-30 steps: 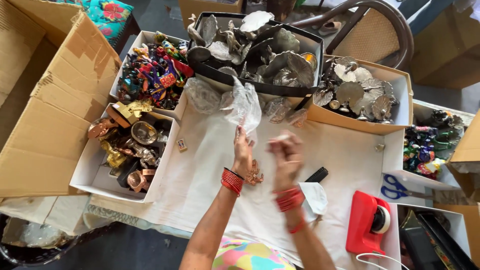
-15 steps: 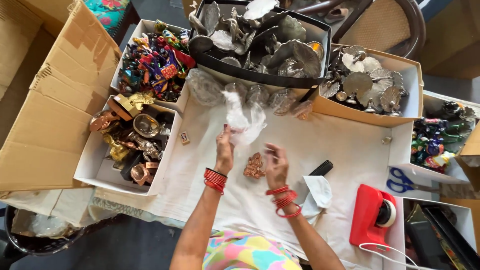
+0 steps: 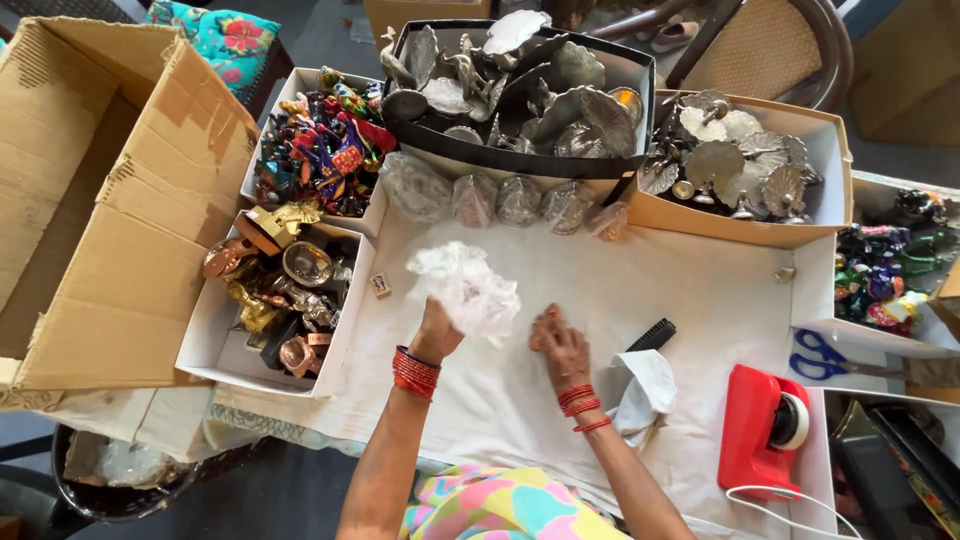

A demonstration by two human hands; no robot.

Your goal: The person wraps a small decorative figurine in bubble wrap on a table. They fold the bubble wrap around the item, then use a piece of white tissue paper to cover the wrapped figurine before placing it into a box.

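Vs a moment ago, left hand (image 3: 437, 334) now grips crumpled clear plastic bag (image 3: 466, 288) beside red tape dispenser (image 3: 765, 432); right hand (image 3: 560, 343) lies clenched on white-clothed table (image 3: 700, 300), small brown piece gone from view, prob under it.

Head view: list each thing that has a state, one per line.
left hand: shut on clear plastic bag, raised
right hand: closed, resting on white cloth
cardboard box: open, flaps out
scissors: closed
tape dispenser: upright, roll loaded
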